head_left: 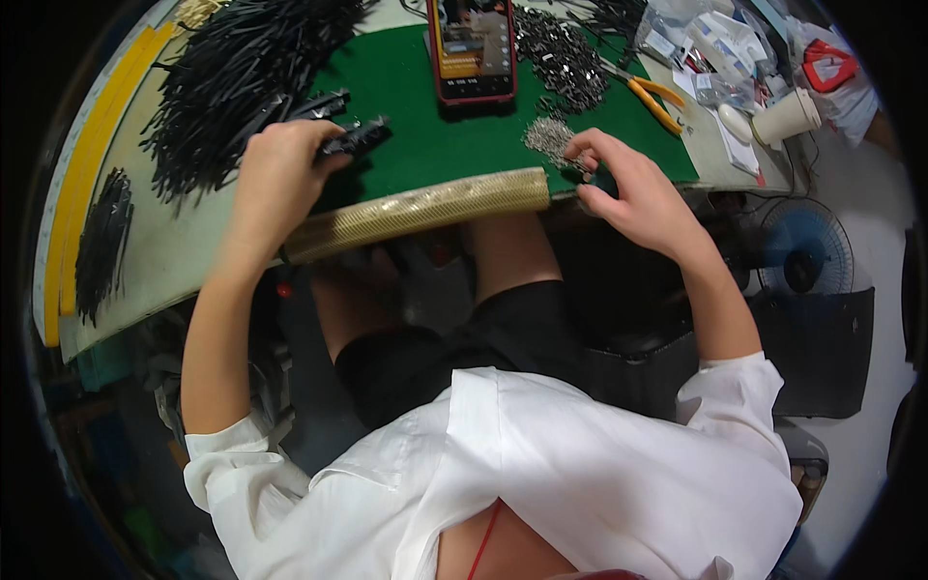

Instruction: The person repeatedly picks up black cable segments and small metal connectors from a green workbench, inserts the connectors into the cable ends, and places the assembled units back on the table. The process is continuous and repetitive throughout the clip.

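My left hand (280, 184) is closed on a small bundle of black straps (356, 138) with darker, shiny ends, above the green mat's left part. A large heap of similar black straps (222, 92) lies just beyond it. My right hand (638, 193) hovers at the near right of the mat, thumb and forefinger apart. Its fingertips are beside a small pile of tiny silvery metal pieces (547, 137). Between the hands, a gold, mesh-patterned roll (420, 206) runs along the table's front edge.
A phone (474, 48) in a red case stands on the green mat (416, 140). Dark metal pieces (561, 63) and orange-handled pliers (657, 103) lie right of it. More straps (104, 242) lie far left, near yellow strips (92, 164). A white cup (788, 116) and a fan (802, 249) are right.
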Tool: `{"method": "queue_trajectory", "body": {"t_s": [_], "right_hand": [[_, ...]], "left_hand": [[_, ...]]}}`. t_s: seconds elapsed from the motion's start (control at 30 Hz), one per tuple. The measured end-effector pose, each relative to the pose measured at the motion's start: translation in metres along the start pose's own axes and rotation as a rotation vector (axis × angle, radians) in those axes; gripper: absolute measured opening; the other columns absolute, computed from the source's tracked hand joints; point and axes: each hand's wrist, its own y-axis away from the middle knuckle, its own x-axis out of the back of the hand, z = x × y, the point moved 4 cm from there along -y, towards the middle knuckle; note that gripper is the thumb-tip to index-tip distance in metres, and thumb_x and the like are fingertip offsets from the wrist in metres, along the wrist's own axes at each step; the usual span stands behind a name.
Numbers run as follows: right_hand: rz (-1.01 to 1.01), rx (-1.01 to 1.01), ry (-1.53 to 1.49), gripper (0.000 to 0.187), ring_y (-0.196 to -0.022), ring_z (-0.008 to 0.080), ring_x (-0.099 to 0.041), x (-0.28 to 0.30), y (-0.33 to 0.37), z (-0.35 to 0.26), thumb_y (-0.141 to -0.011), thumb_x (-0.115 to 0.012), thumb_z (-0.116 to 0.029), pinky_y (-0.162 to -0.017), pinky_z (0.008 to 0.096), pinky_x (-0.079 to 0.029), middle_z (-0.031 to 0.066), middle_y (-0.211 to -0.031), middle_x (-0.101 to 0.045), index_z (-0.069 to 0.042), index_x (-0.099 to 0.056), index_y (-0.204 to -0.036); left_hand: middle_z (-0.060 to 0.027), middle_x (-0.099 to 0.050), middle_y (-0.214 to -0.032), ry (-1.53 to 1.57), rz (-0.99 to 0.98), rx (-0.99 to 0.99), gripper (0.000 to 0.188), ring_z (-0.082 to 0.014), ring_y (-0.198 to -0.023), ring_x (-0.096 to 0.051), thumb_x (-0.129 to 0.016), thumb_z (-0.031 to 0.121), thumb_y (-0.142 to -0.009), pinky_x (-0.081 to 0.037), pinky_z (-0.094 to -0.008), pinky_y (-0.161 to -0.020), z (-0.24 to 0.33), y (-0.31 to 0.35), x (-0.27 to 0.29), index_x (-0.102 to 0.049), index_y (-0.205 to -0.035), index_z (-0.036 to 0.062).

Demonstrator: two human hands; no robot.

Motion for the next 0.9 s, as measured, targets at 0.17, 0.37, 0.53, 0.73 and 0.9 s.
{"method": "queue_trajectory", "body": {"t_s": [0.17,0.37,0.53,0.73,0.9], "right_hand": [[-0.111,-0.012,0.063,0.032,-0.094,0.0277,-0.060,-0.003,-0.004,0.000,-0.082,-0.064,-0.010,-0.086,0.0368,-0.048,0.0108,-0.099,-0.059,-0.006,-0.056,-0.113],[-0.142,0.009,0.131,0.028,-0.095,0.0329,-0.063,-0.007,-0.009,-0.003,-0.084,-0.064,-0.011,-0.084,0.0413,-0.050,0.0139,-0.103,-0.062,-0.008,-0.058,-0.111],[-0.113,0.013,0.154,0.026,-0.091,0.0373,-0.064,-0.009,-0.010,-0.007,-0.084,-0.062,-0.011,-0.081,0.0448,-0.051,0.0168,-0.102,-0.064,-0.008,-0.059,-0.109],[-0.107,-0.031,0.165,0.026,-0.090,0.0378,-0.064,-0.008,-0.008,-0.007,-0.084,-0.062,-0.011,-0.080,0.0460,-0.051,0.0173,-0.101,-0.064,-0.007,-0.059,-0.109],[-0.096,-0.005,0.174,0.025,-0.088,0.0384,-0.064,-0.009,-0.010,-0.007,-0.084,-0.061,-0.011,-0.079,0.0460,-0.052,0.0179,-0.098,-0.064,-0.007,-0.059,-0.109]], "left_hand": [[-0.0163,-0.071,-0.095,0.021,0.178,0.000,0.030,-0.0310,-0.083,-0.069,-0.068,0.000,-0.083,-0.052,-0.0344,-0.073,0.003,0.001,0.014,-0.067,-0.113,0.0012],[-0.0008,-0.061,-0.077,0.542,0.220,0.132,0.022,-0.0045,-0.067,-0.051,-0.058,0.002,-0.094,-0.043,-0.0217,-0.064,0.035,0.012,0.026,-0.062,-0.116,-0.0017],[0.0018,-0.058,-0.071,0.957,0.190,0.164,0.009,-0.0036,-0.065,-0.053,-0.065,0.005,-0.093,-0.040,-0.0195,-0.060,0.045,0.018,0.008,-0.061,-0.098,-0.0009],[0.0033,-0.056,-0.069,0.939,0.193,0.161,0.010,-0.0040,-0.064,-0.053,-0.068,0.007,-0.092,-0.039,-0.0199,-0.058,0.049,0.020,0.000,-0.062,-0.097,0.0001],[0.0018,-0.059,-0.074,0.992,0.194,0.172,0.013,-0.0050,-0.065,-0.055,-0.067,0.005,-0.093,-0.040,-0.0202,-0.059,0.049,0.022,0.000,-0.063,-0.104,-0.0005]]}}
